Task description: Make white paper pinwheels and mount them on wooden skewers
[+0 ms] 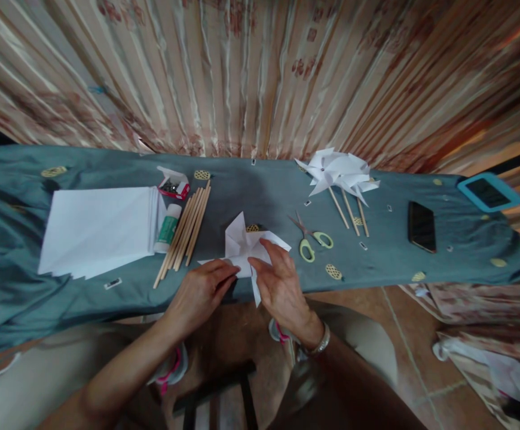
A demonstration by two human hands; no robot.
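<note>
A white paper pinwheel (242,245) with folded blades is at the table's front edge, between my two hands. My left hand (206,292) pinches its lower left part between thumb and fingers. On the right side, my right hand (282,286) grips the pinwheel with thumb and forefinger, which cover part of its centre and right blade. Green-handled scissors (309,239) lie just right of the pinwheel, blades pointing away. To the left lies a bundle of several wooden sticks (186,230), beside a green and white glue stick (168,228).
A stack of white paper (98,230) covers the left side. Behind the glue is an opened red box (174,184) of small dark pieces. Finished pinwheels on sticks (338,173) lie at the back right. Farther right are a phone (421,227) and a blue-framed device (488,191).
</note>
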